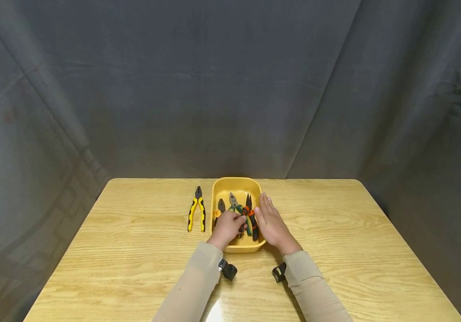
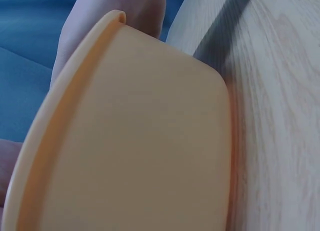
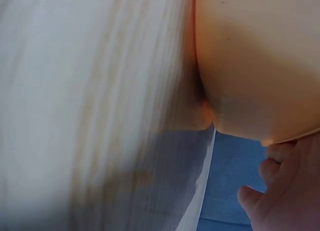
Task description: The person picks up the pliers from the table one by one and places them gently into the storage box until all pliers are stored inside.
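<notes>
Yellow walls of a plastic basin (image 1: 238,249) surround the left hand (image 1: 227,226), which reaches over the near left part of the rim. Its thumb and forefinger come together and seem to pinch a dark-handled tool (image 1: 241,228) inside the basin's near half; the hand covers most of it, so its exact kind cannot be told. The right hand (image 1: 273,226) lies with fingers straight and palm side against the basin's outer right wall, gripping nothing. That flat brace looks like the right support: light sideways pressure should steady the basin without tipping it.

Around the pinch lie more pliers. Just left are orange-handled pliers (image 1: 221,205), their handles partly hidden by the hand; beyond the fingertips, green-and-yellow combination pliers (image 1: 233,200) lie at a slant; along the right side, orange-and-black needle-nose pliers (image 1: 253,222) point away from the person. Handles crowd close here, so a narrow pinch on one handle and a slow, straight movement would be the safest way to avoid snagging a neighbour.

Outside, left of the basin and apart from it, yellow-and-black pliers (image 1: 198,194) rest on the wood-grain table (image 1: 133,250), jaws pointing away, handles spread. Both beige sleeves end at wrist-worn cameras; behind the table hangs a grey curtain (image 1: 214,89)
</notes>
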A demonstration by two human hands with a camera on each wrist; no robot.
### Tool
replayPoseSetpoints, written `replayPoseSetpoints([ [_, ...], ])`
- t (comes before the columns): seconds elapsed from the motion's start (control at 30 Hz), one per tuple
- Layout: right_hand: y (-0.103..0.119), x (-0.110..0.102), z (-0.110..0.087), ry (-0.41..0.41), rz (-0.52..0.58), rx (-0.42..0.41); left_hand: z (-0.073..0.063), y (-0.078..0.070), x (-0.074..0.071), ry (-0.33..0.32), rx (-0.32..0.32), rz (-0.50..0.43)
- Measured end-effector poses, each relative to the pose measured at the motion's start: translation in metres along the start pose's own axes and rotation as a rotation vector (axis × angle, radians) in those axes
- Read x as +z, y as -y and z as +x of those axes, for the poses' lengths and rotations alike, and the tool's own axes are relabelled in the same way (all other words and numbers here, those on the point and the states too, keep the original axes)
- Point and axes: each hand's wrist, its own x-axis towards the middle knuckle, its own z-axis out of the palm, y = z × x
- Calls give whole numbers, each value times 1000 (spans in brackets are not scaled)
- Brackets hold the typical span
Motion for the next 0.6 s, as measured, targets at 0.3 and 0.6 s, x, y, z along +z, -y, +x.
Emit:
replayPoseSetpoints([
  [0.3, -1, 0, 1, 5, 1, 2, -1, -2, 0, -23, 28, 85],
  [0.6, 0, -1, 1, 8, 13, 1, -2, -3, 1, -38, 75, 130],
])
